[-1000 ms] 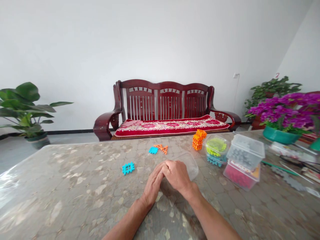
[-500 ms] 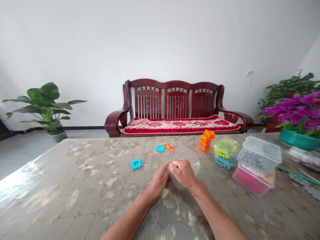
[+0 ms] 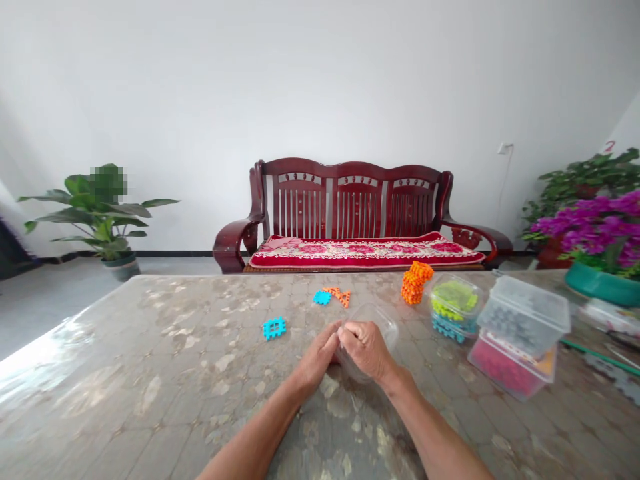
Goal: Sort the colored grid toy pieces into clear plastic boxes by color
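Observation:
A clear plastic container [image 3: 387, 325] stands in front of me at the middle of the table. My right hand [image 3: 365, 347] is closed at its near left rim, with the thumb bent. My left hand [image 3: 321, 353] presses along the container's left side, and its fingertips meet the right hand. Part of the container is hidden behind my hands. To the left lies a blue square building piece [image 3: 275, 328] with a window-like cutout. Farther back, another blue piece [image 3: 323, 297] lies beside orange triangular pieces [image 3: 341, 297].
A stack of orange pieces [image 3: 414, 285] stands at the back. Right of it are a tub of green and blue pieces [image 3: 454, 313] and two stacked boxes, grey contents [image 3: 525, 307] above pink-red [image 3: 507, 367]. A teal flower pot [image 3: 600, 283] sits at the far right.
My view has shifted slightly, so the things on the table appear a little farther right. Both hands stay at the container in nearly the same pose.

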The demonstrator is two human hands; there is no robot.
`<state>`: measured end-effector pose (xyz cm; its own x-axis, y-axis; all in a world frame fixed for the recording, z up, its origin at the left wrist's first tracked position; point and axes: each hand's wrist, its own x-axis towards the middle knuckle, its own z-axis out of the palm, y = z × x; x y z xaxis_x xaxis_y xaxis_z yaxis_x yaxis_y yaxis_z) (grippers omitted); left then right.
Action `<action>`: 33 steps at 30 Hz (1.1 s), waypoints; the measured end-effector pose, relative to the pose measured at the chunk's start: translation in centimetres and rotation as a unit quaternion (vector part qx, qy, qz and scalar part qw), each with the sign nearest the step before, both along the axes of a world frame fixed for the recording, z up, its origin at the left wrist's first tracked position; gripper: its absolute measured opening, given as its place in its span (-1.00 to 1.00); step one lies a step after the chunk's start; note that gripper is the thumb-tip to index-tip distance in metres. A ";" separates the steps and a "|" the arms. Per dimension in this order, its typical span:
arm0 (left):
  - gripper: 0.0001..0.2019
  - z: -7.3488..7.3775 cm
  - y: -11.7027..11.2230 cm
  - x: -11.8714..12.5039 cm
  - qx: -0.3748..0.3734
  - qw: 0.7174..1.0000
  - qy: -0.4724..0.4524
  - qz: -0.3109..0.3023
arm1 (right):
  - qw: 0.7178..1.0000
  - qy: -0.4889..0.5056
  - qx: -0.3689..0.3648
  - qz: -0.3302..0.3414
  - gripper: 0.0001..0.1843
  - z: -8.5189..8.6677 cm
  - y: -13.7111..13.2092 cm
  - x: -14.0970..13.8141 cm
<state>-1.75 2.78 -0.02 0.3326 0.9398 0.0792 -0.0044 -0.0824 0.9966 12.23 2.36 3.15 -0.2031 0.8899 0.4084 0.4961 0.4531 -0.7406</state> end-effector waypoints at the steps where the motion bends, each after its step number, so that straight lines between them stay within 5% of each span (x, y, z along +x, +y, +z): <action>1: -0.50 -0.2 0.0 0.1 -0.012 1.000 -0.002 0.005 | 1.000 0.015 -0.005 0.002 -0.59 0.4 -0.1 0.0; 5: -0.48 -0.9 0.4 0.2 -0.053 0.998 -0.017 0.036 | 0.996 0.089 -0.008 -0.023 -0.56 2.6 -0.5 1.2; 12: -0.55 -0.8 1.7 -1.7 -0.050 0.975 -0.069 0.205 | 0.954 0.253 0.057 -0.150 -0.55 4.1 0.5 6.5; 19: -0.55 -0.5 2.3 -2.6 -0.026 0.959 -0.076 0.270 | 0.987 -0.050 0.026 -0.152 -0.59 1.7 1.9 7.4; 24: -0.54 -0.5 2.7 -2.6 -0.012 0.965 -0.025 0.261 | 0.957 -0.247 -0.055 -0.139 -0.81 -0.4 1.9 6.1; 33: -0.58 -0.5 2.9 -2.8 -0.001 0.972 0.018 0.233 | 0.972 -0.188 -0.096 -0.106 -0.84 1.6 2.2 6.9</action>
